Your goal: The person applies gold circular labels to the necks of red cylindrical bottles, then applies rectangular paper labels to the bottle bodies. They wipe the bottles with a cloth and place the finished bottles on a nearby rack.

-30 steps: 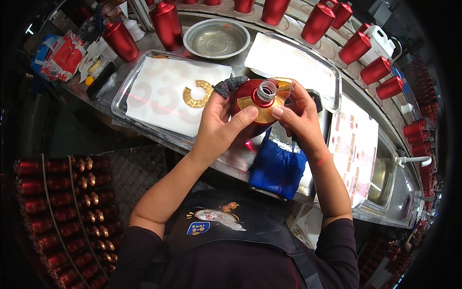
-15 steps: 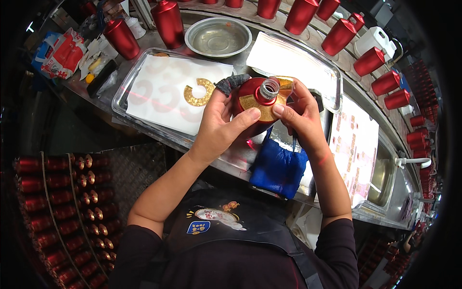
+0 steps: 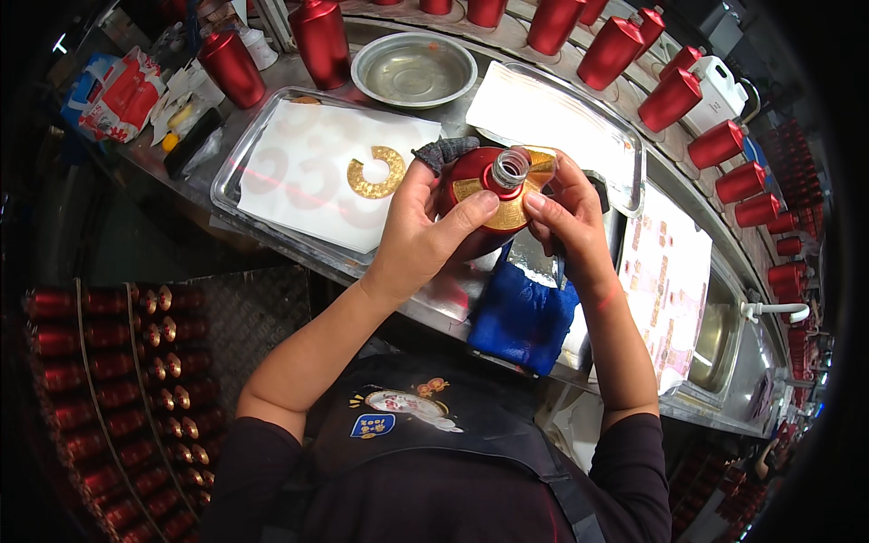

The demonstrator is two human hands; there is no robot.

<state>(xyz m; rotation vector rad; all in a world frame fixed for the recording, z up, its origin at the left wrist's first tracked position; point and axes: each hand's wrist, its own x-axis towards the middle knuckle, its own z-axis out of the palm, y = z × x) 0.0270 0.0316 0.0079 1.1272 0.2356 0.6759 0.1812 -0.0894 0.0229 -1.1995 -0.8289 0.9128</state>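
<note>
Between my two hands is a red bottle (image 3: 471,170) with a bare clear threaded neck, tilted toward me. A gold ring-shaped decal (image 3: 509,214) lies around its shoulder. My left hand (image 3: 434,222) wraps the bottle's left side, its thumb pressed on the decal; a dark grey cover sits on one finger. My right hand (image 3: 572,213) grips the other side, thumb on the decal's edge, where part of the gold stands up behind the neck. Left of the bottle, another gold C-shaped decal (image 3: 391,163) rests on a white sheet (image 3: 299,181) in a metal tray (image 3: 222,195).
A blue cloth (image 3: 520,317) lies at the bench's near edge. Behind are a metal basin (image 3: 362,77) and a second tray (image 3: 637,172). Red bottles (image 3: 670,100) line a curved conveyor. A sheet of small decals (image 3: 665,262) lies beside a sink (image 3: 720,348). Racked bottles (image 3: 109,394) stand lower left.
Both hands still hold the bottle, my left thumb now nearer its neck. The bottles on the conveyor have shifted along it.
</note>
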